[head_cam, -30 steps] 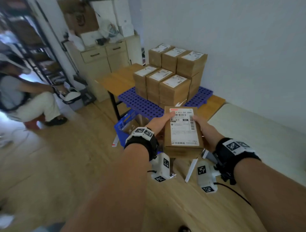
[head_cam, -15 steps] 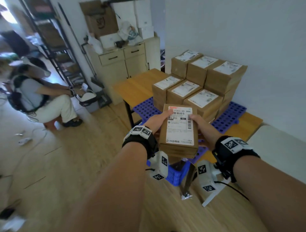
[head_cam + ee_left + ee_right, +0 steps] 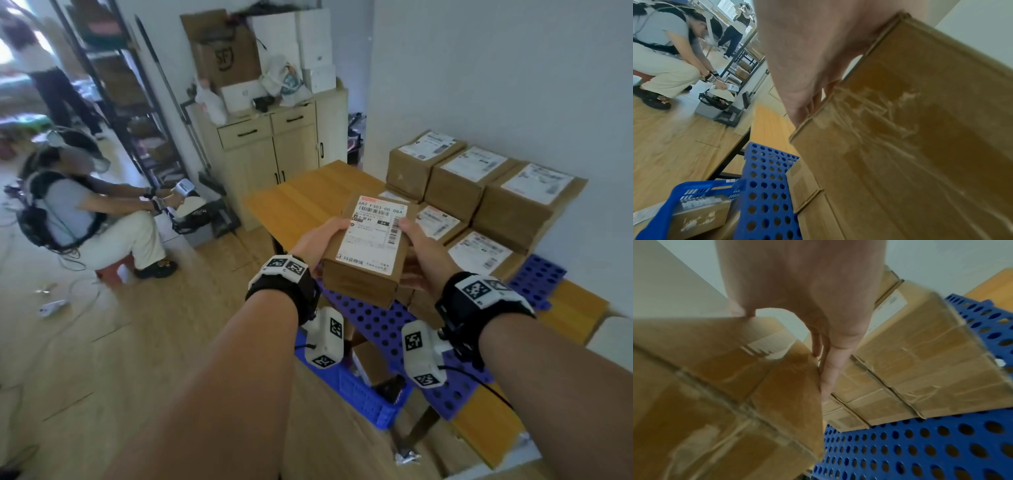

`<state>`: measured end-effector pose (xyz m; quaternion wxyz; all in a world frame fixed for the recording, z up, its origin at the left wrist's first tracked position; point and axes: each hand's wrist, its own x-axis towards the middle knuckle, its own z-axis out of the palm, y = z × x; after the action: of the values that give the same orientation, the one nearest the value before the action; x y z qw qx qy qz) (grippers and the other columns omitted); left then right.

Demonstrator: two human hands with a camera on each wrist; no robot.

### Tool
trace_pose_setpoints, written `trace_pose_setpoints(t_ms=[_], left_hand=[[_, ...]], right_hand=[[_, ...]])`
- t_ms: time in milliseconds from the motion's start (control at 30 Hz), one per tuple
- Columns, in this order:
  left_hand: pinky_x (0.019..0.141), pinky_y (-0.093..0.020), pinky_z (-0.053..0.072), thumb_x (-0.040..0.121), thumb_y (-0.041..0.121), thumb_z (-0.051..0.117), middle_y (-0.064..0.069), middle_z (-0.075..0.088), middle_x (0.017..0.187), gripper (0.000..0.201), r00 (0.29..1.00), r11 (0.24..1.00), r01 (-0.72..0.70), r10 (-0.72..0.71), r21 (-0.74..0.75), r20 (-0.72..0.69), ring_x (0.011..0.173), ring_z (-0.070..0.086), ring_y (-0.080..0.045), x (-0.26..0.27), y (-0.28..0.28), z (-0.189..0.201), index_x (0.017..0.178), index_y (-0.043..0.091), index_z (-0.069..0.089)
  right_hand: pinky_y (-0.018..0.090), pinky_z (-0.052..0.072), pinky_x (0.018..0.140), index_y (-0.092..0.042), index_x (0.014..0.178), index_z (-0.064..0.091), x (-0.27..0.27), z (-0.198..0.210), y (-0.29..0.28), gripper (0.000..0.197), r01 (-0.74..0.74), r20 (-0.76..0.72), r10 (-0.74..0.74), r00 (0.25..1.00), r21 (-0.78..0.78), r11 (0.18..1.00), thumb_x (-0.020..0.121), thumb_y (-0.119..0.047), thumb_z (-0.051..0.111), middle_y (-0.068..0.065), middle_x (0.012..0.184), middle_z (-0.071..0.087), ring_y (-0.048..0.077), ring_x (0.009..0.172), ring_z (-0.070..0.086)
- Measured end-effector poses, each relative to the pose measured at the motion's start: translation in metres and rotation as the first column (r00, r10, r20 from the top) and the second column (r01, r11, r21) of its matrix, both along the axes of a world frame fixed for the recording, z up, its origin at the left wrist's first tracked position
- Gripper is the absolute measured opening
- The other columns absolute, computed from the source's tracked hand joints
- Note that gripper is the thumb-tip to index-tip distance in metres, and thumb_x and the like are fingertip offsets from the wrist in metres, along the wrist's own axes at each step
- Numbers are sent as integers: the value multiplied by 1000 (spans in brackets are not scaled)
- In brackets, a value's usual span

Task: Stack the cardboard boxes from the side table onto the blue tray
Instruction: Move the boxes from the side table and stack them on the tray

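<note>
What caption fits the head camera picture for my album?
Both hands, left hand and right hand, hold a labelled cardboard box above the blue tray beside the stacked boxes.

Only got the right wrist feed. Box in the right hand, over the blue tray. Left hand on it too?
Observer: Yes. The left hand grips the box on the side opposite the right hand.
Operator: Which face is up?
Observer: The shipping label faces up, with each thumb at one of its edges.
Operator: Where's a lower spot on the stack?
Observer: From the head view, the front row sits lower than the back row by the wall.
</note>
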<state>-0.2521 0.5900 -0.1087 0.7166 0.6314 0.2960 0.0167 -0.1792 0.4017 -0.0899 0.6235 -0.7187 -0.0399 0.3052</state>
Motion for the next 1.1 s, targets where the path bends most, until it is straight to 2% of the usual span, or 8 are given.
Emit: trace_pose_setpoints(t_ms=[100, 233, 400, 567, 733, 833, 1000, 1100], left_hand=[[103, -58, 45, 51, 64, 81, -14, 74, 110, 74, 998, 998, 56, -56, 17, 26, 113, 65, -38, 25, 32, 4, 111, 21, 73], [102, -58, 46, 58, 62, 77, -13, 74, 109, 41, 981, 982, 175, -180, 66, 73, 111, 65, -37, 58, 66, 22, 88, 35, 77], [103, -59, 43, 50, 77, 75, -9, 72, 116, 71, 926, 923, 375, -377, 87, 1, 115, 63, -36, 105, 98, 24, 107, 35, 74], [102, -51, 46, 69, 58, 67, -13, 72, 113, 43, 878, 879, 469, -474, 86, 58, 112, 64, -34, 138, 105, 31, 99, 30, 77], [98, -44, 47, 62, 57, 72, -15, 73, 111, 66, 857, 857, 510, -513, 69, 41, 111, 65, -37, 182, 105, 27, 112, 14, 72], [100, -47, 46, 64, 60, 70, -14, 74, 107, 62, 842, 838, 536, -539, 98, 6, 109, 66, -38, 208, 107, 25, 107, 16, 73], [105, -48, 44, 57, 63, 69, -11, 75, 105, 61, 793, 780, 609, -599, 143, -108, 106, 68, -33, 233, 112, 24, 98, 18, 72], [106, -50, 46, 62, 63, 67, -11, 75, 107, 65, 786, 765, 619, -602, 180, -143, 109, 68, -33, 237, 114, 29, 106, 16, 71]], right_hand=[[34, 58, 62, -16, 116, 65, 15, 4, 26, 86, 51, 18, -51, 999, 22, 998, 59, -80, 61, 12, 99, 75, 30, 84, 74], [33, 58, 63, -16, 114, 66, 31, 8, 57, 74, 162, 47, -164, 985, 54, 985, 69, -74, 62, 11, 101, 74, 28, 86, 73], [28, 55, 53, -15, 116, 64, 45, 12, 85, 72, 328, 35, -331, 943, 68, 942, 72, -72, 61, 12, 106, 72, 27, 86, 72], [28, 55, 50, -13, 126, 59, 65, 8, 97, 90, 456, 69, -456, 887, 23, 890, 63, -78, 58, 8, 105, 73, 25, 84, 73], [26, 53, 52, -13, 110, 67, 92, 7, 98, 74, 515, 123, -508, 852, -33, 856, 72, -76, 55, 5, 95, 75, 23, 81, 73], [27, 55, 56, -11, 110, 67, 110, 6, 99, 72, 529, 116, -520, 846, -67, 846, 75, -73, 56, 5, 93, 75, 23, 80, 72], [24, 52, 48, -7, 110, 67, 128, 4, 101, 68, 537, 102, -528, 843, -113, 836, 79, -68, 58, 7, 93, 75, 21, 74, 71], [23, 51, 47, -7, 106, 68, 132, 6, 105, 65, 560, 101, -550, 829, -142, 817, 80, -66, 59, 7, 89, 75, 21, 71, 71]])
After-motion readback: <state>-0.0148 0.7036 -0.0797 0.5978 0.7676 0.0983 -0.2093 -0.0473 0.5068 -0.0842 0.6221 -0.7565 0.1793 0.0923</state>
